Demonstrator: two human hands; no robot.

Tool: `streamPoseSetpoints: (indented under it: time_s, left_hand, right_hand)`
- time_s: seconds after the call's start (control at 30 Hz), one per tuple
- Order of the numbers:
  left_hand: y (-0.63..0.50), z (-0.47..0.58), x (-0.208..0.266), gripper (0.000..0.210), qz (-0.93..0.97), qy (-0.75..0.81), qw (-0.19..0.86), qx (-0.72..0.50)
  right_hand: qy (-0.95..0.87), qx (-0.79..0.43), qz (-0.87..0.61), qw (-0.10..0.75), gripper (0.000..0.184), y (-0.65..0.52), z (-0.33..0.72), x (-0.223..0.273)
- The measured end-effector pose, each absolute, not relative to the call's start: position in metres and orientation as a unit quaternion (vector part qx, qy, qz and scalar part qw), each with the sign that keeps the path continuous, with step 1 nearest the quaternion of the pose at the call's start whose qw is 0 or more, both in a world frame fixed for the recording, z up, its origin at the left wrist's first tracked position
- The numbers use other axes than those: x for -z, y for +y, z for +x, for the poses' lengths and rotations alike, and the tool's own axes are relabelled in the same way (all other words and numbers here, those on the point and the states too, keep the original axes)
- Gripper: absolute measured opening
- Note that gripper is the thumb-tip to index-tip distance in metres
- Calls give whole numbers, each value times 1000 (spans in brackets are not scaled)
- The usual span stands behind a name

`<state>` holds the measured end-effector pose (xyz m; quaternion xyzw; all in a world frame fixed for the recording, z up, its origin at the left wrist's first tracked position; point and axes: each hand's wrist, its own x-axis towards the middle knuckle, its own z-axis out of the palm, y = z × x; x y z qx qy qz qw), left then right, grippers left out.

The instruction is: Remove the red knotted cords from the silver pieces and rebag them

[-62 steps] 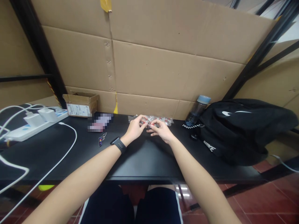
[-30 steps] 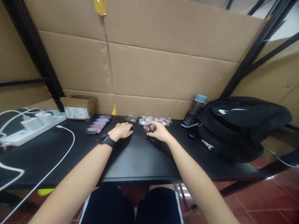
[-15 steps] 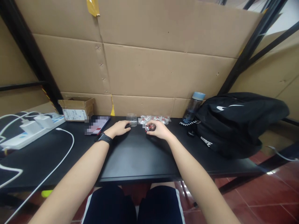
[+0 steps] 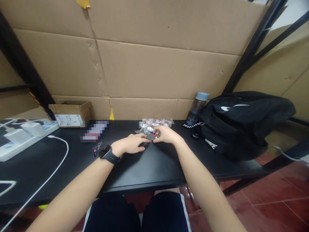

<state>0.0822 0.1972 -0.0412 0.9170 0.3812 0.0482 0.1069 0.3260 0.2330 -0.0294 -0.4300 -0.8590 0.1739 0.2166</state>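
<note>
My left hand (image 4: 131, 143) wears a dark watch (image 4: 109, 154) and has its fingers on a clear plastic bag (image 4: 144, 132) at the middle of the black table. Its thumb stays a little apart from the fingers. Right beside it, my right hand (image 4: 165, 134) pinches a small round red and silver piece (image 4: 155, 136), which its fingers partly cover. The bag and the round piece meet between the two hands. Just behind them lies a pile of clear-wrapped pieces (image 4: 156, 122) with red spots.
A phone (image 4: 94, 131), a key charm (image 4: 95, 151), an open cardboard box (image 4: 70, 114) and a white power strip (image 4: 29, 137) are on the left. To the right stand a water bottle (image 4: 196, 109) and a black backpack (image 4: 243, 125). A cardboard wall (image 4: 145, 71) closes the back.
My left hand has moved right and nearer, bringing the clear bag to my right hand. The right hand keeps the round piece, slightly lower. The key charm has come into sight.
</note>
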Motion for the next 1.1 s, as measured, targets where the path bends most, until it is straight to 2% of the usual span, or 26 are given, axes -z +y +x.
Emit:
streamPoseSetpoints:
  time_s: [0.13,0.27,0.4,0.5,0.6,0.77,0.9,1.03,1.1]
  left_hand:
    - [194,84,44,51,910,392,121,-54]
    - [194,85,45,49,895,424,131,-44]
    - [196,83,43,49,903,407,137,-22]
    - [196,82,40,50,908,394,141,-11]
    - [193,83,35,52,904,401,147,4]
    - [186,87,32,54,894,427,136,10]
    - [186,85,32,55,891,432,141,2]
    - [195,78,30,44,912,395,110,-24]
    - [200,76,30,38,917,383,85,-75]
  right_hand:
    - [-859,-186,-435,194,42,235,329,31]
    - [-864,-178,-423,209,41,234,323,31]
    - [-857,-253,-394,215,39,231,317,32]
    - [-857,-278,-372,223,32,232,312,36]
    - [-876,-180,-370,253,31,234,306,42]
    - [-852,-49,-444,275,45,237,290,54]
    - [-816,0,-505,283,39,239,279,61]
    - [-853,-77,-422,296,39,244,285,60]
    - [-869,-145,-361,307,30,248,295,56]
